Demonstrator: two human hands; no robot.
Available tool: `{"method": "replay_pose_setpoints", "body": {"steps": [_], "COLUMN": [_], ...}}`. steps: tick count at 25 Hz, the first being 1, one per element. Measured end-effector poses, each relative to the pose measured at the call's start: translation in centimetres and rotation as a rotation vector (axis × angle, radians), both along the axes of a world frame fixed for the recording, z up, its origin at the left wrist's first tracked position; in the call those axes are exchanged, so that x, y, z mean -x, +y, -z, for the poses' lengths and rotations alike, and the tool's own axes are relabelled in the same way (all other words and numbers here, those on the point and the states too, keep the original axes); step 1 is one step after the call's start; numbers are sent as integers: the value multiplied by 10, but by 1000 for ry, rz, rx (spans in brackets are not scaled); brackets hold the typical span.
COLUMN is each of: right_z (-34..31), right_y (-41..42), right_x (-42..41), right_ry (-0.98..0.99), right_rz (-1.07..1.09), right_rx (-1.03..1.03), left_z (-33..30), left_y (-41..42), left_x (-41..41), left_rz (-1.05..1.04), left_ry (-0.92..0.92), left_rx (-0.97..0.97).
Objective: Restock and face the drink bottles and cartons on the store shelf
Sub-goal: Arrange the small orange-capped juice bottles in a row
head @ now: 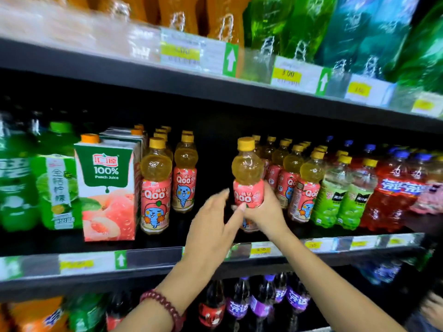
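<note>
A Qoo bottle [247, 173] with a yellow cap and pink label stands upright at the front of the middle shelf [153, 258]. My right hand [266, 212] is wrapped around its lower label. My left hand [213, 226] hovers just left of the bottle with fingers apart, one fingertip near the label. Two more Qoo bottles [156, 185] stand to the left, with a dark gap between them and the held bottle. A row of Qoo bottles [304, 185] stands to the right. A peach juice carton [107, 190] stands further left.
Green lime bottles [56, 178] fill the left end. Green-label bottles [345, 195] and red drinks [393, 190] fill the right. Price tags line the shelf edges. The upper shelf [215, 87] holds large orange and green bottles. Purple and red bottles [261, 303] stand below.
</note>
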State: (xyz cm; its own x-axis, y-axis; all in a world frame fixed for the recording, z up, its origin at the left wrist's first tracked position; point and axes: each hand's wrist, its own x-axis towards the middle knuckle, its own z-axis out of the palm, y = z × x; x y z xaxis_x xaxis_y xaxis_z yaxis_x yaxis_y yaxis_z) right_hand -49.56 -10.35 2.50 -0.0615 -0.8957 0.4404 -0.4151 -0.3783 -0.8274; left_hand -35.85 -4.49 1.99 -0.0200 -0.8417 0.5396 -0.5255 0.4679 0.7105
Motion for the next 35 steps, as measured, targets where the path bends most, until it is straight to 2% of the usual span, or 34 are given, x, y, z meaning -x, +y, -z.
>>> {"method": "replay_pose_setpoints", "body": {"steps": [3,5,7,9,11,14,16,17,19,22,24,25,28,30,32,34,35], "right_z": [-16,-22,-26,-29,-33,-37,-36,-35,-34,-32,-29,-29,-31,-29,-21,-17,-16], "right_y": [42,67,86,99,104,114,122,127,136,151,154,154,150,152,156,162,164], "right_x": [-29,-46,-54,-51,-41,-21,-16,-16,-22,-31,-34,-33,-25,-19,-22,-31,-35], "right_ry": [51,125,210,270,189,-172,-278,-289,-230,215,407,370,-109,-232,-238,-197,-96], "right_rz": [54,121,138,77,-121,-644,-811,-794,-606,-181,-105,-182,-668,-854,-807,-594,-428], "right_rx": [165,211,220,202,94,-351,-514,-495,-335,28,142,89,-425,-568,-502,-345,-224], "left_z": [-27,-43,-55,-61,-62,-60,-61,-62,-64,-61,-58,-57,-58,-62,-62,-59,-57], "left_y": [16,26,34,40,48,59,65,67,70,72,72,73,74,75,74,73,74], "left_x": [2,2,-7,-20,-30,-33,-31,-31,-33,-36,-38,-39,-37,-35,-36,-36,-37], "left_rz": [87,37,-38,-14,110,241,302,317,286,169,139,144,241,346,379,292,228], "left_ry": [294,498,568,564,656,856,953,948,869,809,897,921,1007,1100,1056,914,844], "left_rx": [60,121,151,150,126,43,-37,-69,-102,-129,-128,-103,-68,-150,-200,-198,-183]}}
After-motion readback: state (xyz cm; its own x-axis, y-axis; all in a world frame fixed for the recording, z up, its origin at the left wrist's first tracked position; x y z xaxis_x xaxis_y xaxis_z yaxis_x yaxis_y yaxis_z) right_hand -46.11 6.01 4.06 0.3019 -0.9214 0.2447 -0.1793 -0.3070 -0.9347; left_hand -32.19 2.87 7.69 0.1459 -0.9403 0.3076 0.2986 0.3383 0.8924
